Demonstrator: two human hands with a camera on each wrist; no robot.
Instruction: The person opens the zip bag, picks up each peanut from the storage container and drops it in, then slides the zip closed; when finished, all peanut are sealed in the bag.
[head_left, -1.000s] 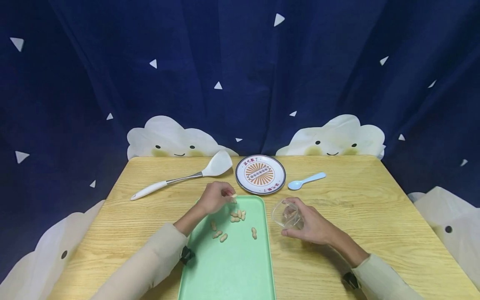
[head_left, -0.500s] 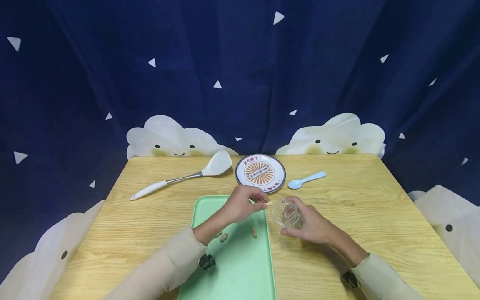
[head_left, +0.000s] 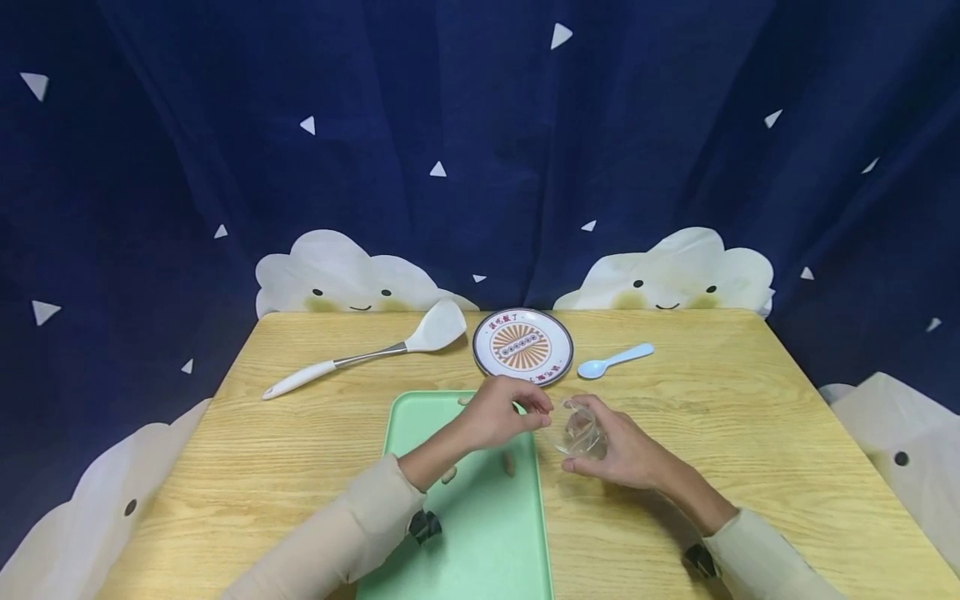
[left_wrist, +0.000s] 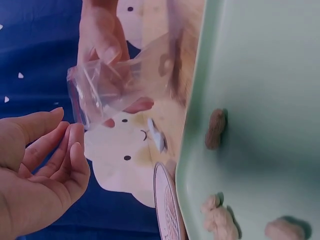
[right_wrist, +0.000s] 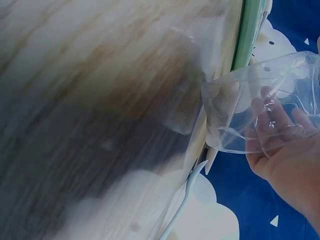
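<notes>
My right hand (head_left: 630, 450) holds a clear plastic bag (head_left: 573, 431) upright just right of the green tray (head_left: 491, 533), fingers and thumb round its sides. Peanuts (right_wrist: 220, 107) lie in the bottom of the bag in the right wrist view. At the bag's mouth is my left hand (head_left: 504, 414), its fingers loosely bent, with nothing showing between thumb and fingertips in the left wrist view (left_wrist: 47, 170). On the tray lie several unshelled peanuts (left_wrist: 216, 129); in the head view my left hand and forearm hide some of them.
Behind the tray stands a round patterned plate (head_left: 522, 346). A white spatula (head_left: 367, 354) lies to its left and a light blue spoon (head_left: 615, 361) to its right. The wooden table (head_left: 720, 392) ends at a dark blue curtain (head_left: 480, 150).
My left hand has carried a pinched peanut from the tray's far edge rightward to the bag's mouth, and the peanut is out of its fingers. My right hand and the bag have stayed put.
</notes>
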